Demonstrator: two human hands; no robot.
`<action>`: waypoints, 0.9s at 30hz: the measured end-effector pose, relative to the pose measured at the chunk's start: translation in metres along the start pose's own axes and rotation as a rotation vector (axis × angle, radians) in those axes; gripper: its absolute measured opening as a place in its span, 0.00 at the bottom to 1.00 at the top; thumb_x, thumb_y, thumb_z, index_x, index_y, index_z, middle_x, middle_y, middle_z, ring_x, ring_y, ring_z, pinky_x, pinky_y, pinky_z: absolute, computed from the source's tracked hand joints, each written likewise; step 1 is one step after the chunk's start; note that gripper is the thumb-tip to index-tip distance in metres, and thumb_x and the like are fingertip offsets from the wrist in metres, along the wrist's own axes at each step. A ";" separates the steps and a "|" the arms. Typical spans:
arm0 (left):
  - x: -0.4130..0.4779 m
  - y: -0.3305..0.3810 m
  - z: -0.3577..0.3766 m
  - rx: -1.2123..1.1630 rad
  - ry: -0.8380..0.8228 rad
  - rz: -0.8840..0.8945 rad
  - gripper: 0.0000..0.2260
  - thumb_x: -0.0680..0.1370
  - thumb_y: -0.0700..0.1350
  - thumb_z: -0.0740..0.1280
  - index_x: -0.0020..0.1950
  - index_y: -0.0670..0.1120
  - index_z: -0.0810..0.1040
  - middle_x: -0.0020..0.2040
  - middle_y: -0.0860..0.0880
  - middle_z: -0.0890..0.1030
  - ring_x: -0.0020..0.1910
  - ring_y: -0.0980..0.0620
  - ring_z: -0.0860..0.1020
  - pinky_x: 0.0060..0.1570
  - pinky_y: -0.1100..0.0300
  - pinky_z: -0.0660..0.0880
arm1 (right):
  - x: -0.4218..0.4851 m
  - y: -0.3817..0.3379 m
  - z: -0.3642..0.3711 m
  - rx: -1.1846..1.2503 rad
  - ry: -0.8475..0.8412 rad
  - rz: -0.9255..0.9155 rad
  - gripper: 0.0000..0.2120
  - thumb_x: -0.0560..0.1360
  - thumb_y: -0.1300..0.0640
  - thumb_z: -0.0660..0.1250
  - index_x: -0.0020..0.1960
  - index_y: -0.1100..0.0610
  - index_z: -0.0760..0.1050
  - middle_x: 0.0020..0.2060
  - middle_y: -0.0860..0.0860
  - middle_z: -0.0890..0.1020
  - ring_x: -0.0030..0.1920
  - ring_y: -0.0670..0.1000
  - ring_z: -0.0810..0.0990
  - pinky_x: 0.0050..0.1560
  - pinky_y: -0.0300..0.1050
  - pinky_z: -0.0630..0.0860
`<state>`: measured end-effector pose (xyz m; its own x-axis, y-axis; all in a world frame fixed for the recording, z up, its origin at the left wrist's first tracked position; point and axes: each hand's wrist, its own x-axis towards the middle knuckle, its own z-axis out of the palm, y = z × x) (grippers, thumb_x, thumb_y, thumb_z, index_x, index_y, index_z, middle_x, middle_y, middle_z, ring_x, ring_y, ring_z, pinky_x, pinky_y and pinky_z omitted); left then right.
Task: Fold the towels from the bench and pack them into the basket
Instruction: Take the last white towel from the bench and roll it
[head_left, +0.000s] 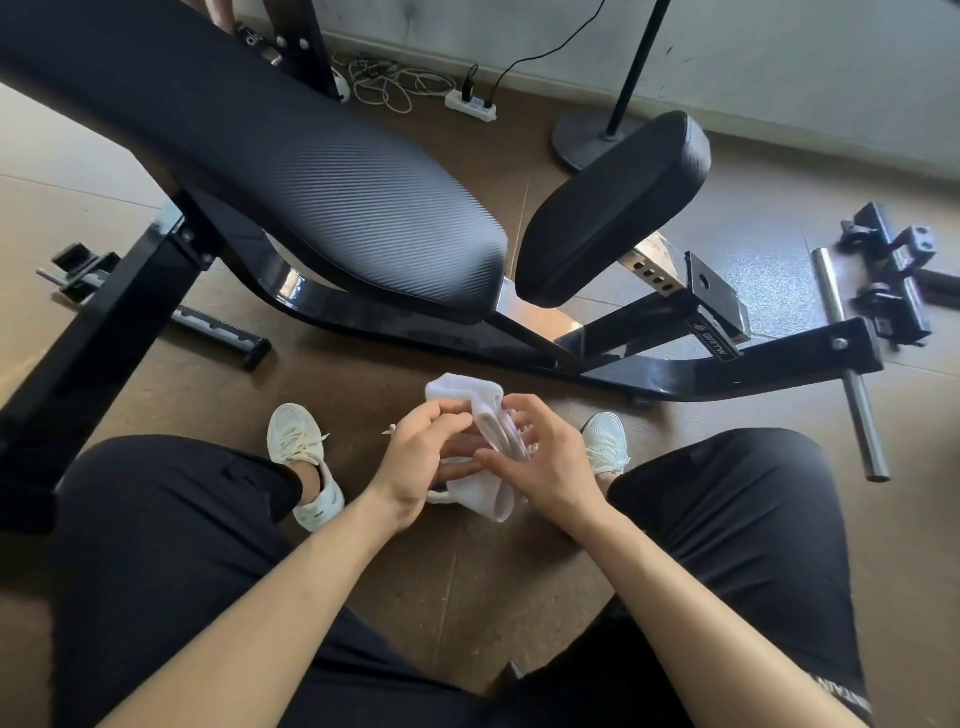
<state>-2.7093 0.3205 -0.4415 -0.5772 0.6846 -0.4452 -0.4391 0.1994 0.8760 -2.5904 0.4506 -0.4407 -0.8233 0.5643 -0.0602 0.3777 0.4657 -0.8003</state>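
A small white towel (480, 488) is bunched between both hands, above the floor between my knees. My left hand (415, 457) grips its upper left part with curled fingers. My right hand (540, 457) holds the folded layers from the right, fingers bent around them. The black padded bench (311, 176) stretches across the top of the view, its pads bare. No basket is in view.
The bench's black steel frame (675, 364) runs along the floor just beyond my white shoes (298, 441). A metal bar and clamps (883, 280) lie at the right. A round stand base (592, 137), a power strip (470, 101) and cables sit by the wall.
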 end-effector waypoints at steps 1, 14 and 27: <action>0.000 0.000 0.000 0.002 -0.031 0.014 0.12 0.82 0.47 0.64 0.62 0.45 0.80 0.58 0.42 0.84 0.58 0.42 0.84 0.58 0.44 0.81 | 0.001 0.001 0.001 0.012 0.031 0.019 0.24 0.71 0.48 0.78 0.64 0.46 0.74 0.47 0.38 0.78 0.45 0.39 0.78 0.43 0.31 0.74; 0.013 0.003 -0.037 0.973 -0.060 0.535 0.26 0.69 0.62 0.75 0.66 0.55 0.80 0.67 0.56 0.78 0.68 0.55 0.71 0.64 0.53 0.68 | 0.002 0.002 -0.026 0.120 -0.233 -0.018 0.10 0.78 0.59 0.71 0.54 0.45 0.78 0.44 0.40 0.79 0.45 0.41 0.76 0.46 0.29 0.71; 0.011 0.004 -0.036 0.502 -0.062 0.248 0.11 0.78 0.59 0.68 0.45 0.53 0.83 0.42 0.58 0.83 0.42 0.61 0.78 0.44 0.59 0.73 | -0.006 -0.011 -0.021 0.025 -0.341 -0.149 0.34 0.74 0.62 0.71 0.74 0.40 0.69 0.69 0.42 0.73 0.70 0.45 0.70 0.67 0.50 0.72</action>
<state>-2.7422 0.3038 -0.4501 -0.5728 0.7908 -0.2159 0.0954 0.3259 0.9406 -2.5805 0.4558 -0.4193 -0.9641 0.2297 -0.1336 0.2356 0.5066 -0.8294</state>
